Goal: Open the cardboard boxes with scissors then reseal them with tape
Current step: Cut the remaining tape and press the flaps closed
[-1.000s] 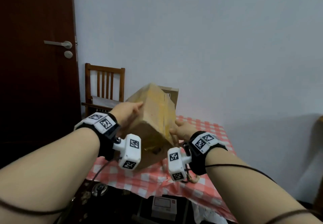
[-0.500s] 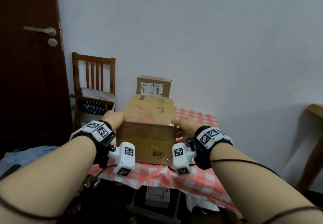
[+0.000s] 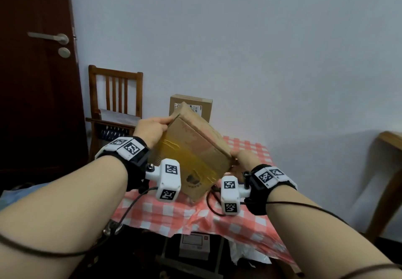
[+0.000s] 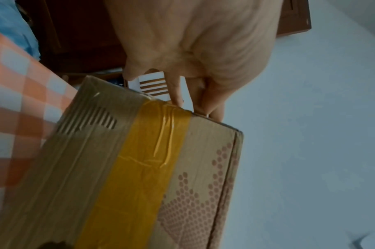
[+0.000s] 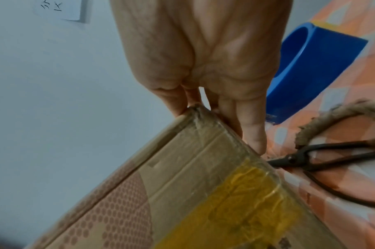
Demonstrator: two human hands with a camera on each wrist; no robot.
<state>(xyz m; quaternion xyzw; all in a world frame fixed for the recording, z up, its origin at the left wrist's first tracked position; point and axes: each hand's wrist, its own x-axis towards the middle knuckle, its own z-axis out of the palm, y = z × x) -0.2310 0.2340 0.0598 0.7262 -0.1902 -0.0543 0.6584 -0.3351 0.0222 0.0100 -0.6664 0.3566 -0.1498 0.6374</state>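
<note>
Brown corrugated card, crossed by a broad band of yellowish tape, makes up the cardboard box (image 3: 191, 148) held tilted between both hands, its lowest corner down at the red-and-white checked tablecloth (image 3: 195, 217); whether that corner touches the cloth cannot be told. A pattern of reddish dots is printed on one face.

The left hand (image 3: 150, 130) grips the upper far corner; in the left wrist view its fingertips (image 4: 178, 99) curl over the taped edge, slightly apart from one another. The right hand (image 3: 245, 157) grips the lower right corner; in the right wrist view its fingers (image 5: 252, 134) are held close together, lying along the far side of the corner and pressed against the card.

Just beside the box on the cloth, seen from the right wrist, lie black scissors (image 5: 310, 160) with handles wrapped in coarse twine, their tip against the box edge. Beyond them sits a blue tape dispenser (image 5: 306, 70).

Behind the held box stands a second, smaller cardboard box (image 3: 195, 104) bearing a white shipping label, set near the pale wall. To the left are a wooden chair (image 3: 115, 95) and a dark brown door (image 3: 32, 82) with a silver lever handle. Under the table sits a white carton (image 3: 194, 246).
</note>
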